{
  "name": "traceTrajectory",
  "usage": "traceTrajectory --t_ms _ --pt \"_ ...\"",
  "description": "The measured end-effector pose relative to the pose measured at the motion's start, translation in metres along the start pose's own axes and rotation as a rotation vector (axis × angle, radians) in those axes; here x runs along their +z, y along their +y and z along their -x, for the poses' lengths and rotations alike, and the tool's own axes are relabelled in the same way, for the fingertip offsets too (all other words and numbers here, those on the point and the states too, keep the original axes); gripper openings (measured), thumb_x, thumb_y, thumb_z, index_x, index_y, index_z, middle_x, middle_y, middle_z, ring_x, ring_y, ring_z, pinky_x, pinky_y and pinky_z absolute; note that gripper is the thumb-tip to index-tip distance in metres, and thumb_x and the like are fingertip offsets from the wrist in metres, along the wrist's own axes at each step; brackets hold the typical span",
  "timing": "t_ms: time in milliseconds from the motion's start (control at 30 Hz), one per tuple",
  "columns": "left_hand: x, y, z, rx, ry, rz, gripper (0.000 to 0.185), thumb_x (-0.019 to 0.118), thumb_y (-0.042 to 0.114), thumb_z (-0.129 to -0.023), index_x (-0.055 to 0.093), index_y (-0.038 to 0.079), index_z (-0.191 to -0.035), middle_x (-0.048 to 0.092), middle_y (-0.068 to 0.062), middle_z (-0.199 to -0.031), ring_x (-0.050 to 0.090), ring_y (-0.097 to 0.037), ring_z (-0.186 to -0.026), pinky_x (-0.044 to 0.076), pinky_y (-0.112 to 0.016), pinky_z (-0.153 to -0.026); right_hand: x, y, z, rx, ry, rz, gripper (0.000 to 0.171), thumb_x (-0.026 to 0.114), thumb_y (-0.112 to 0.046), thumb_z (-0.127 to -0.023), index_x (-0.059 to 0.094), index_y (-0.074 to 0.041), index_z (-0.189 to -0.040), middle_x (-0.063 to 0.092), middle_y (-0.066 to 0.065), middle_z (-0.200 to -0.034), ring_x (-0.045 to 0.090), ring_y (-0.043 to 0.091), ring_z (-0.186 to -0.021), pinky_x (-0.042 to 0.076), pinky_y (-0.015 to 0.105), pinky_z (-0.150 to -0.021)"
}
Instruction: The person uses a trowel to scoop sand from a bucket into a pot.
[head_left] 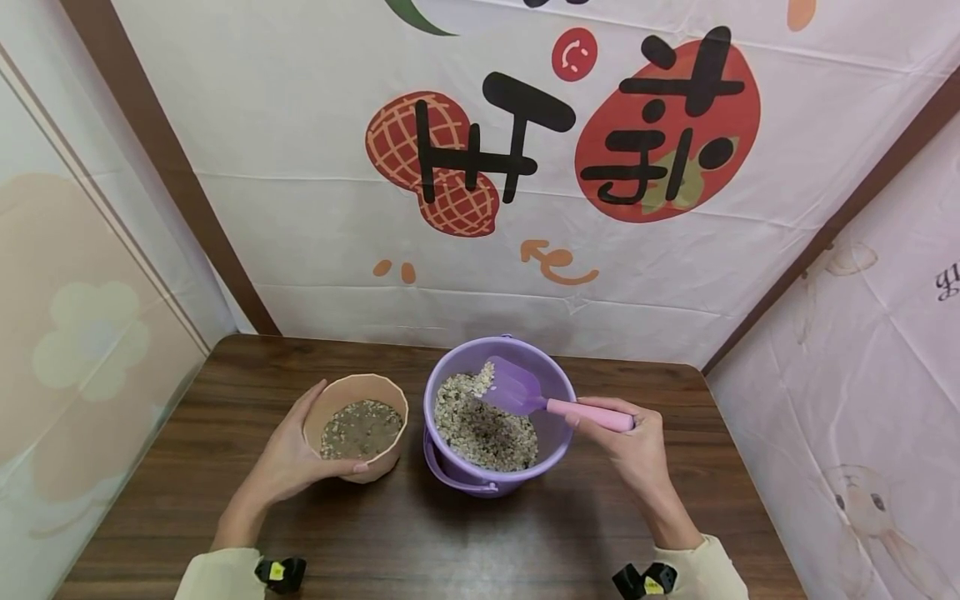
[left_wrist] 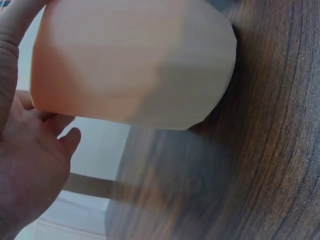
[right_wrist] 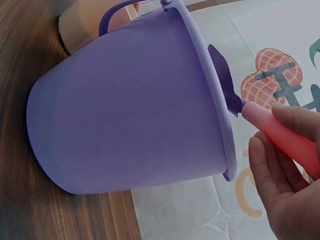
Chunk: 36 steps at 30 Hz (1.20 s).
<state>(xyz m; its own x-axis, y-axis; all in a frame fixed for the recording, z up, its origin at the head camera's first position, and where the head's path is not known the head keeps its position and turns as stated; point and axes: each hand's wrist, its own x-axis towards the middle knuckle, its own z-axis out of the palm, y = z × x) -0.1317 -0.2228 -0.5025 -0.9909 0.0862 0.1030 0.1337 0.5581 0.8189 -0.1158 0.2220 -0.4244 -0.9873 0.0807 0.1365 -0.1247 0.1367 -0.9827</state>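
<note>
My left hand (head_left: 288, 457) grips the side of a peach faceted pot (head_left: 385, 467), its thumb on the near side and its fingers round the far side. A grey-brown grainy mix (head_left: 362, 429) lies inside the pot. To the right stands a purple bucket (right_wrist: 130, 110), partly filled with pale and dark grains (head_left: 495, 437). My right hand (head_left: 633, 437) holds a small purple shovel (head_left: 517, 387) by its pink handle (right_wrist: 275, 131). Over the bucket's opening, the shovel's blade carries a few pale grains at its tip.
The bucket's purple handle (head_left: 450, 479) hangs down on its near left side. Everything stands on a dark wood-grain table (head_left: 480, 554). Printed cloth walls (head_left: 315, 250) rise behind the table and at both sides.
</note>
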Motion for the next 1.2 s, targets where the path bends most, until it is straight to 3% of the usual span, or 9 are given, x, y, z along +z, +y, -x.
traceTrajectory --t_ms 267,567,800,867,1000,1200 --pt "0.002 -0.005 0.0 0.005 0.017 0.053 0.135 0.102 0.034 -0.056 0.021 0.006 -0.161 0.038 -0.023 -0.154 0.048 -0.039 -0.129 0.04 -0.055 -0.102 0.001 0.0 -0.002 -0.038 -0.052 0.008 0.039 0.087 -0.011 -0.081 0.074 0.007 -0.112 0.077 0.014 -0.097 0.072 0.023 -0.103 0.058 0.028 -0.083" --pt "0.003 -0.006 0.001 0.002 0.028 0.048 0.133 0.102 0.034 -0.057 0.023 0.008 -0.161 0.037 -0.022 -0.156 0.048 -0.037 -0.129 0.04 -0.053 -0.101 0.016 -0.008 -0.007 -0.076 -0.062 0.045 0.03 0.091 -0.01 -0.076 0.08 -0.002 -0.103 0.077 0.011 -0.093 0.074 0.021 -0.087 0.061 0.03 -0.07" --pt "0.004 -0.008 0.002 0.02 0.037 0.054 0.131 0.102 0.033 -0.058 0.025 0.009 -0.161 0.037 -0.02 -0.156 0.048 -0.036 -0.129 0.037 -0.018 -0.096 0.038 -0.02 -0.013 -0.086 -0.134 0.064 0.028 0.092 -0.013 -0.075 0.081 -0.006 -0.1 0.077 0.01 -0.093 0.074 0.023 -0.084 0.061 0.031 -0.072" --pt "0.004 -0.008 0.002 0.022 0.035 0.063 0.131 0.102 0.032 -0.058 0.025 0.01 -0.161 0.037 -0.02 -0.156 0.048 -0.036 -0.129 0.036 -0.015 -0.094 0.044 -0.023 -0.014 -0.082 -0.168 0.053 0.029 0.092 -0.013 -0.076 0.081 -0.005 -0.101 0.077 0.01 -0.093 0.075 0.024 -0.083 0.061 0.033 -0.072" --pt "0.004 -0.008 0.002 0.016 0.033 0.057 0.131 0.102 0.033 -0.058 0.025 0.01 -0.161 0.038 -0.021 -0.155 0.049 -0.036 -0.128 0.039 -0.02 -0.094 0.058 -0.029 -0.017 -0.065 -0.224 0.047 0.028 0.091 -0.013 -0.076 0.081 -0.005 -0.101 0.077 0.01 -0.088 0.073 0.021 -0.075 0.06 0.029 -0.064" --pt "0.003 -0.008 0.001 -0.002 0.011 0.067 0.132 0.101 0.033 -0.059 0.021 0.011 -0.162 0.037 -0.022 -0.156 0.047 -0.04 -0.129 0.042 -0.053 -0.102 0.081 -0.038 -0.023 -0.132 -0.269 0.104 0.023 0.092 -0.015 -0.076 0.082 -0.01 -0.096 0.077 0.004 -0.085 0.063 0.012 -0.063 0.051 0.023 -0.051"
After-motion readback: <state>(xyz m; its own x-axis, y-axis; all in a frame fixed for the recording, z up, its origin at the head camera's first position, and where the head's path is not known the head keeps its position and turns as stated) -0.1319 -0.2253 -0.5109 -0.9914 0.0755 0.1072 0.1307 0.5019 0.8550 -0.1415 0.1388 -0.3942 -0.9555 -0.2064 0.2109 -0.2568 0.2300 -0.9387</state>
